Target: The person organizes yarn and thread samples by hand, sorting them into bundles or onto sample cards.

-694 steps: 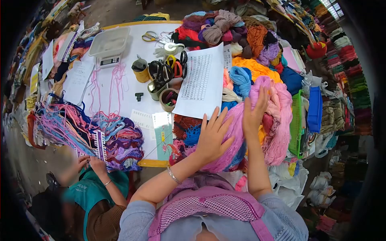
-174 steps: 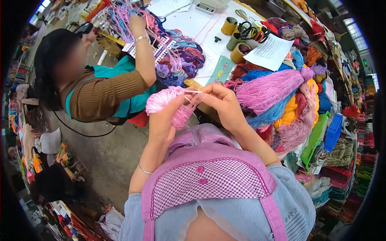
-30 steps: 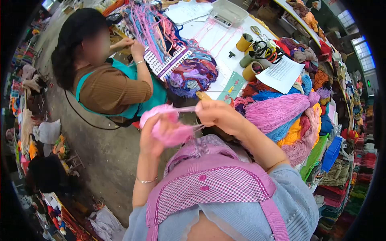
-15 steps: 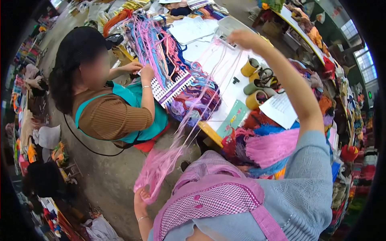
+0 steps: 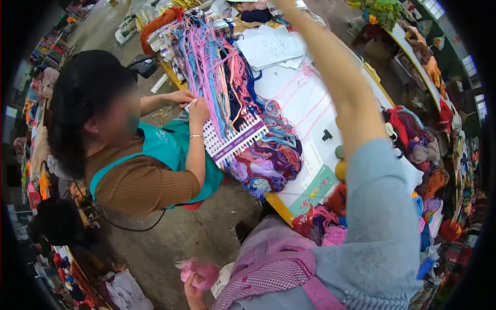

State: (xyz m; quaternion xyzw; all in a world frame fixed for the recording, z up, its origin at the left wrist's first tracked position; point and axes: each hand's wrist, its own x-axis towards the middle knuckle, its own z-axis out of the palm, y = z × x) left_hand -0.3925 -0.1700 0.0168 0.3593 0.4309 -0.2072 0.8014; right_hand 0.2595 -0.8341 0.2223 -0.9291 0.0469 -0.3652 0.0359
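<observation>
Low in the view, my left hand (image 5: 194, 290) is closed around a bunched pink skein of yarn (image 5: 205, 275). My right arm reaches across the table to the far top edge, where my right hand (image 5: 283, 4) is blurred and mostly cut off; its fingers are hidden. Loose pink strands (image 5: 298, 89) lie over the white table top (image 5: 318, 126) beside my right forearm. Written paper sheets (image 5: 271, 46) sit just left of that forearm. A green card (image 5: 313, 192) rests at the near table corner.
Across the table corner, a co-worker (image 5: 139, 170) handles a white punched card (image 5: 235, 139) hung with many-coloured yarn. A small black clip (image 5: 327, 135) lies on the table. Yarn heaps (image 5: 421, 139) line the right side. The table has a yellow edge (image 5: 279, 209).
My right arm has swung farther up and away. The pink yarn that stretched between my hands is now bunched in my left hand, which has moved lower. The view has shifted.
</observation>
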